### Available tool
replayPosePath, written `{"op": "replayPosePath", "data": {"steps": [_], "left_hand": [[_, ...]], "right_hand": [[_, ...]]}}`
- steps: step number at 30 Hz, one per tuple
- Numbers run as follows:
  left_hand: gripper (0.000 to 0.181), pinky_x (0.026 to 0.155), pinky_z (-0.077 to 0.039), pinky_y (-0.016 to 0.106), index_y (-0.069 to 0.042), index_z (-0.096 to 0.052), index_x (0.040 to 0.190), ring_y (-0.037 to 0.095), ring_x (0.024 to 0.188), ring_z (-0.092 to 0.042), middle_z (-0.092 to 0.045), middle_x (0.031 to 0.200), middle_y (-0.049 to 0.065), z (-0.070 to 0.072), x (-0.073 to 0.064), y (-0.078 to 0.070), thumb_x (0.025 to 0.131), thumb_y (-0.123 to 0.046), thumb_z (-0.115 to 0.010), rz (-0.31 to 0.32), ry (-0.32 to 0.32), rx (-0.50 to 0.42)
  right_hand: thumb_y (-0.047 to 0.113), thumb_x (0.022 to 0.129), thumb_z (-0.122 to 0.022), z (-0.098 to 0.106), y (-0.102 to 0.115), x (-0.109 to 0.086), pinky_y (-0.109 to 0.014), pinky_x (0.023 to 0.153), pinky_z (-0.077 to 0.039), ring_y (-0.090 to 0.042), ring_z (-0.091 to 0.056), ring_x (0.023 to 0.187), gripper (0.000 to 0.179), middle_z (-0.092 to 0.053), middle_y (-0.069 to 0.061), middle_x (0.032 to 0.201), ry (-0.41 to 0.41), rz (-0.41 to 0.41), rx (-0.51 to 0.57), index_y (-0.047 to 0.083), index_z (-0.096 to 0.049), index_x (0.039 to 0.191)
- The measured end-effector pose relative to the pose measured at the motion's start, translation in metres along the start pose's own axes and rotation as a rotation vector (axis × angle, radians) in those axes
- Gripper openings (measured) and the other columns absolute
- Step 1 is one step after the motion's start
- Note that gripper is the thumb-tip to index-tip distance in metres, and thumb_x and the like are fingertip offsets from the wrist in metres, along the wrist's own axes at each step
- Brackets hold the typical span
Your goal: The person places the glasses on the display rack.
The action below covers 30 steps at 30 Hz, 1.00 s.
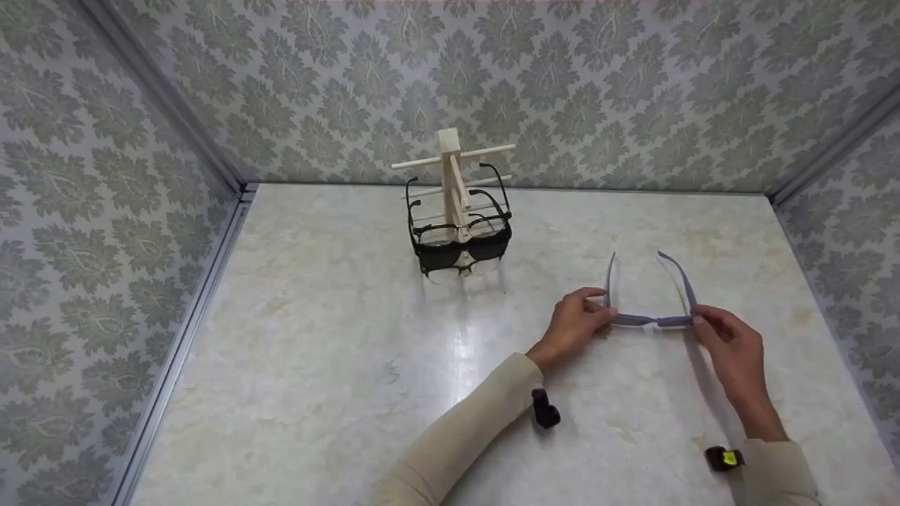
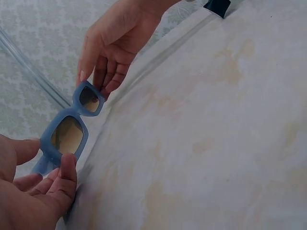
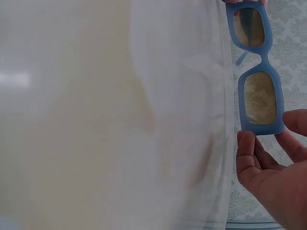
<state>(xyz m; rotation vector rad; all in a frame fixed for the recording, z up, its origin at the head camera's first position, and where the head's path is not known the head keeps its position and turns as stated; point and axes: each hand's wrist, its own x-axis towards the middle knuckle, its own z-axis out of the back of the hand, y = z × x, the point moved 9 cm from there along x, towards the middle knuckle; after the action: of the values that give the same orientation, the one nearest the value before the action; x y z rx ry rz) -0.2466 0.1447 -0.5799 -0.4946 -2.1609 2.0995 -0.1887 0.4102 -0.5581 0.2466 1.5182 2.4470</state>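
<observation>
A pair of blue-framed sunglasses (image 1: 633, 320) with brownish lenses is held between both hands, its temples unfolded and pointing toward the back wall. My left hand (image 1: 575, 325) pinches the left end of the frame near the hinge. At the opposite end, my right hand (image 1: 735, 351) pinches the right corner between thumb and fingers. The right wrist view shows the front of the blue sunglasses (image 3: 261, 98), the right fingers (image 3: 246, 153) at the lower corner. In the left wrist view the sunglasses (image 2: 48, 139) run from one hand to the other.
A wooden glasses stand (image 1: 450, 144) with crossbars is at the back centre of the marbled table (image 1: 316, 351). Several dark-framed glasses (image 1: 439, 256) hang on its lower part. Patterned walls (image 1: 457, 77) close off the back and sides. Black wrist devices (image 1: 545, 409) sit by the sleeves.
</observation>
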Motion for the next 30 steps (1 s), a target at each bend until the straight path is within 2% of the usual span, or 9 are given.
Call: {"op": "replayPosePath", "data": {"steps": [4, 11, 15, 20, 24, 30], "left_hand": [[0.046, 0.075, -0.063, 0.028, -0.002, -0.067, 0.147, 0.032, 0.088, -0.080, -0.078, 0.091, -0.001, 0.005, -0.003, -0.003, 0.104, -0.014, -0.079, -0.020, 0.021, 0.042], [0.051, 0.074, -0.058, 0.022, -0.004, -0.064, 0.151, 0.020, 0.084, -0.076, -0.078, 0.094, -0.003, 0.015, -0.009, -0.010, 0.104, -0.018, -0.079, -0.046, 0.063, 0.134], [0.053, 0.078, -0.064, 0.029, -0.004, -0.063, 0.153, 0.024, 0.089, -0.079, -0.079, 0.097, -0.002, 0.018, -0.010, -0.011, 0.104, -0.016, -0.079, -0.045, 0.072, 0.118], [0.055, 0.085, -0.068, 0.040, -0.001, -0.061, 0.154, 0.031, 0.095, -0.081, -0.079, 0.101, 0.001, 0.021, -0.011, -0.012, 0.103, -0.011, -0.080, -0.033, 0.071, 0.045], [0.058, 0.086, -0.068, 0.043, 0.001, -0.060, 0.154, 0.024, 0.093, -0.080, -0.078, 0.104, 0.004, 0.025, -0.014, -0.014, 0.101, -0.007, -0.080, -0.028, 0.071, -0.002], [0.059, 0.086, -0.067, 0.041, -0.003, -0.060, 0.156, 0.016, 0.093, -0.079, -0.079, 0.109, 0.007, 0.035, -0.017, -0.018, 0.101, -0.007, -0.081, -0.048, 0.060, -0.010]], "right_hand": [[0.017, 0.112, -0.067, -0.003, 0.002, 0.000, -0.010, 0.088, -0.057, 0.003, -0.069, 0.107, 0.038, -0.075, 0.007, 0.125, 0.014, 0.028, -0.012, -0.004, -0.068, 0.144], [0.020, 0.112, -0.068, -0.009, 0.016, -0.005, -0.013, 0.088, -0.059, -0.008, -0.073, 0.107, 0.038, -0.077, 0.000, 0.125, 0.042, 0.099, 0.012, -0.004, -0.071, 0.141], [0.020, 0.113, -0.066, -0.011, 0.022, -0.006, -0.011, 0.088, -0.058, -0.008, -0.071, 0.108, 0.037, -0.076, -0.001, 0.127, 0.045, 0.096, -0.008, -0.002, -0.071, 0.142], [0.015, 0.112, -0.067, -0.014, 0.026, -0.006, -0.011, 0.089, -0.058, -0.008, -0.070, 0.108, 0.035, -0.076, -0.003, 0.128, 0.029, 0.100, 0.013, -0.003, -0.071, 0.142], [0.012, 0.111, -0.068, -0.017, 0.028, -0.007, -0.011, 0.088, -0.057, -0.007, -0.071, 0.107, 0.033, -0.077, -0.002, 0.128, 0.018, 0.118, 0.019, -0.003, -0.072, 0.141], [0.009, 0.110, -0.069, -0.022, 0.032, -0.008, -0.014, 0.088, -0.059, -0.006, -0.071, 0.104, 0.033, -0.079, -0.001, 0.125, 0.024, 0.136, 0.085, -0.005, -0.072, 0.140]]}}
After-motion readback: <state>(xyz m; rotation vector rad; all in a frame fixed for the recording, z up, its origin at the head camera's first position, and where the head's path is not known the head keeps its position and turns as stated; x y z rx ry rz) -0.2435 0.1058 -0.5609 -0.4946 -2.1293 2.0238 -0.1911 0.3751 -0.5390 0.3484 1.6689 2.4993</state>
